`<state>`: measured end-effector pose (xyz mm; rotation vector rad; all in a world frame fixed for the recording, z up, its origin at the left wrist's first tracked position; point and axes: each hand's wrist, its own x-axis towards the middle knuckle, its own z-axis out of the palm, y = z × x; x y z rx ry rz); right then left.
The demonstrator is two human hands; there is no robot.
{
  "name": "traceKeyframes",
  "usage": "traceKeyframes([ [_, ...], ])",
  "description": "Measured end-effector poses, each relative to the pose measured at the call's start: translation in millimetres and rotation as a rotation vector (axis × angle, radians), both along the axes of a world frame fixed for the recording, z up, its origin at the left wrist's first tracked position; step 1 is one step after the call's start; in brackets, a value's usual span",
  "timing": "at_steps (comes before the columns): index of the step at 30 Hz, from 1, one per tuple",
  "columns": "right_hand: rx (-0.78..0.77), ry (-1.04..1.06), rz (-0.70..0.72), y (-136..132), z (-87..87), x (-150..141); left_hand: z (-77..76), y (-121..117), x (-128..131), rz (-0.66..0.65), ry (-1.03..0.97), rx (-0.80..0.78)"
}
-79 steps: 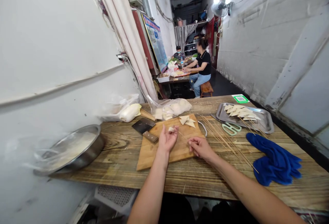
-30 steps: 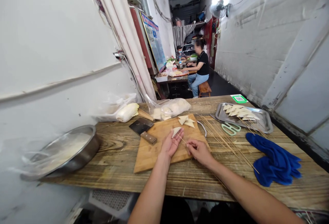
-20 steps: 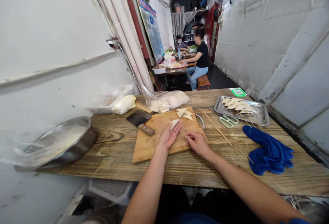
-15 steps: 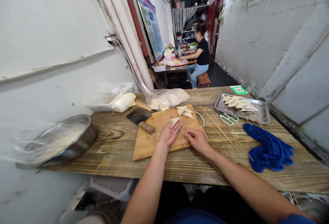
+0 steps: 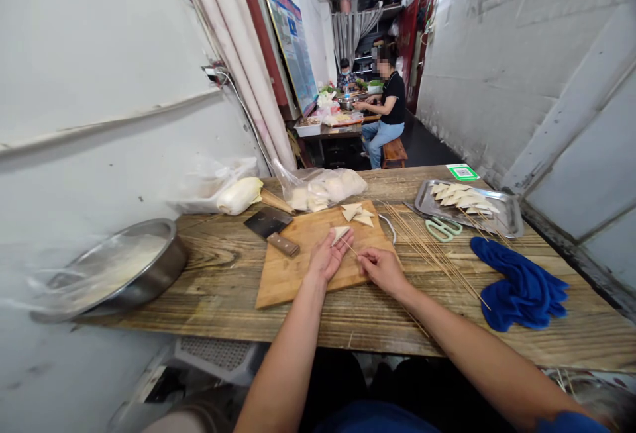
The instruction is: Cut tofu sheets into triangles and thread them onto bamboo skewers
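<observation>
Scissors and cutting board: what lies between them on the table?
In the head view, several loose wooden skewers lie between the green-handled scissors and the cutting board, along with a curved metallic loop.

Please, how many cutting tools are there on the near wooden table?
2. The cleaver is at the left, its handle over the cutting board; the green-handled scissors lie between the skewers and the metal tray. Others may be hidden under cloth or bags.

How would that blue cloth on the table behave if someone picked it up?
The blue cloth would probably flop and sag, since it lies in soft, loose folds. It looks light and unlikely to roll, being a crumpled heap.
</observation>
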<state>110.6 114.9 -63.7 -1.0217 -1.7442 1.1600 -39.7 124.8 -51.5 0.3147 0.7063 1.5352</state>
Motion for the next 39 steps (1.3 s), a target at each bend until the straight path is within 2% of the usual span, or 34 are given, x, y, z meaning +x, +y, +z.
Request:
traceKeyframes([
  [23,0.028,-0.024,-0.021,-2.6,5.7,-0.2,-3.8,-0.6,0.4,-0.032,0.059,0.046],
  [39,0.051,-0.021,-0.042,-2.5,2.5,-2.3,-6.2,-0.2,0.4,-0.081,0.085,0.077],
])
